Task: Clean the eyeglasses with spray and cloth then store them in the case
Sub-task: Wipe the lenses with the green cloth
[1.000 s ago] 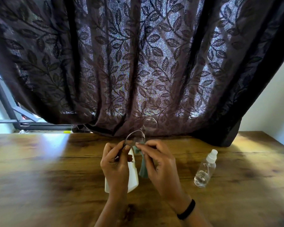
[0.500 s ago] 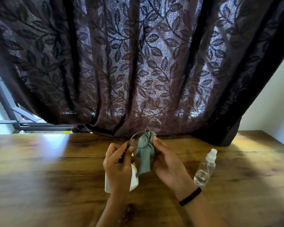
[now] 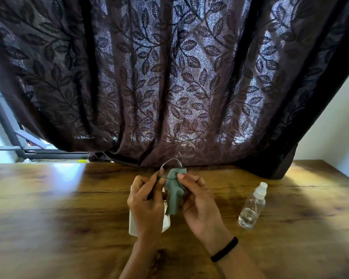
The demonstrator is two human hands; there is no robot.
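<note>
One pair of glasses (image 3: pixel 179 158), held in the air above the middle of the table (image 3: pixel 48 208), in front of the curtain hem: thin metal rim, clear round lenses, two counted; the far lens stands uppermost against the curtain, the near lens sits lower, partly behind the cloth. Frame tilted, one lens above the other. One cloth (image 3: pixel 174 193), grey-green, soft, folded over the lower rim and hanging down in a loose strip between the two hands. One left hand (image 3: pixel 147 204), fingers curled, thumb and forefinger pinching the frame's near side at the rim or temple; which part exactly cannot be told. One right hand (image 3: pixel 199 204), thumb and fingers pressing the cloth against the lower lens, thumbnail showing at the top of the cloth. One black band (image 3: pixel 224 249) around the right wrist. One case (image 3: pixel 166 220), white, lying on the table directly under the left hand and mostly hidden by it; whether it lies open or closed cannot be told. One spray bottle (image 3: pixel 252 206), clear plastic with a white cap, upright on the table to the right of the hands, well apart from them, a little clear liquid in its base. One table, wood-grain, with a bright patch of light at left. One curtain (image 3: pixel 169 77), dark, leaf-patterned, hanging to the table's far edge. One window frame (image 3: pixel 12 141), dark metal, visible at far left.
</note>
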